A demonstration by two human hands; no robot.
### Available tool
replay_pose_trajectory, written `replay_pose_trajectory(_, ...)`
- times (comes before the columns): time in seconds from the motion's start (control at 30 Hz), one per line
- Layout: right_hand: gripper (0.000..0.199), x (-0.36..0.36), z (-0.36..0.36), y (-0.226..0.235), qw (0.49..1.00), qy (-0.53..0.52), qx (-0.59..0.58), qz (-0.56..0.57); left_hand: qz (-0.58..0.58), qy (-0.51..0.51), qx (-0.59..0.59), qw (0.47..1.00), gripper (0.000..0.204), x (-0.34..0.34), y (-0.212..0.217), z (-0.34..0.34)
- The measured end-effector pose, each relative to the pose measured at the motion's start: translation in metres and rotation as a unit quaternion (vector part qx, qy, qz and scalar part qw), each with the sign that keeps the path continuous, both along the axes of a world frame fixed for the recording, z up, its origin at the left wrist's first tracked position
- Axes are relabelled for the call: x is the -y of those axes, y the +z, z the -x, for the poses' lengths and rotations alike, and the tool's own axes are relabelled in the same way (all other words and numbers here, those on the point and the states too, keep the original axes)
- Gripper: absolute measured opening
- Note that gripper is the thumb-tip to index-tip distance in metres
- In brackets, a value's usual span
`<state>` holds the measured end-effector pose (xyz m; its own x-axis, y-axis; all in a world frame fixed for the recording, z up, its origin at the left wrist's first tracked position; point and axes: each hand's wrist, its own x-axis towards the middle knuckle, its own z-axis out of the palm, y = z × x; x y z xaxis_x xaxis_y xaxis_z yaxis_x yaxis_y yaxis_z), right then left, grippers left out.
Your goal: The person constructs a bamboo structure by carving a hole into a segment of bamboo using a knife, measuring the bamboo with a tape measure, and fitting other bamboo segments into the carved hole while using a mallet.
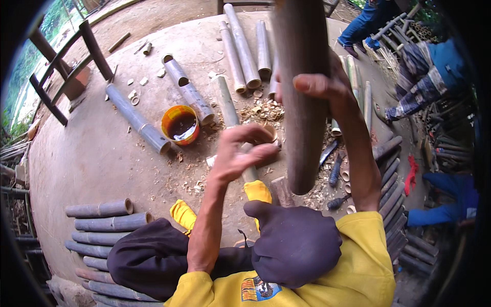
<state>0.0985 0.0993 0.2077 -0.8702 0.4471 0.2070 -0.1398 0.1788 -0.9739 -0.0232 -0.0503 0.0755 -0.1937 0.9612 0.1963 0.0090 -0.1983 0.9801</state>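
My right hand (332,89) is raised and wrapped around a thick, dark brown, club-like wooden piece (307,133). Its rounded lower end hangs over the work area, and its top runs out of view. To its left my left hand (240,153) hovers slightly blurred, thumb and fingers apart, over a long bamboo tube (226,100) on the ground. A short piece with a pale rim (271,133) shows beside its fingertips; I cannot tell whether they touch. Below, my foot in a yellow sock (258,192) rests by the tube's near end, next to a wooden block (281,192).
An orange bucket (180,125) of dark liquid stands left, near a grey bamboo tube (138,120). Wood shavings (261,110) litter the middle. A blade (328,152) lies right. Bamboo tubes (112,222) are stacked lower left. Another person's leg (419,107) is at the right.
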Motion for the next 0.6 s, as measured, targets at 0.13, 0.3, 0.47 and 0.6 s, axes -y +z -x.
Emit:
replay_pose_trajectory(0.13,0.076,0.0,-0.081,-0.063,0.944,-0.199,0.108,-0.239,-0.047,0.182,-0.133,0.973,0.088,-0.019,-0.068,0.006)
replay_pose_trajectory(0.3,0.097,0.057,-0.129,-0.158,0.935,-0.239,0.2,-0.169,0.033,0.12,-0.131,0.984,0.059,-0.055,-0.12,-0.033)
replay_pose_trajectory(0.47,0.095,0.049,-0.117,-0.182,0.916,-0.245,0.282,-0.147,0.038,0.123,-0.121,0.984,0.062,-0.066,-0.131,-0.04)
replay_pose_trajectory(0.6,0.095,0.026,-0.12,-0.186,0.941,-0.196,0.252,-0.11,0.046,0.113,-0.103,0.987,0.063,-0.068,-0.129,-0.043)
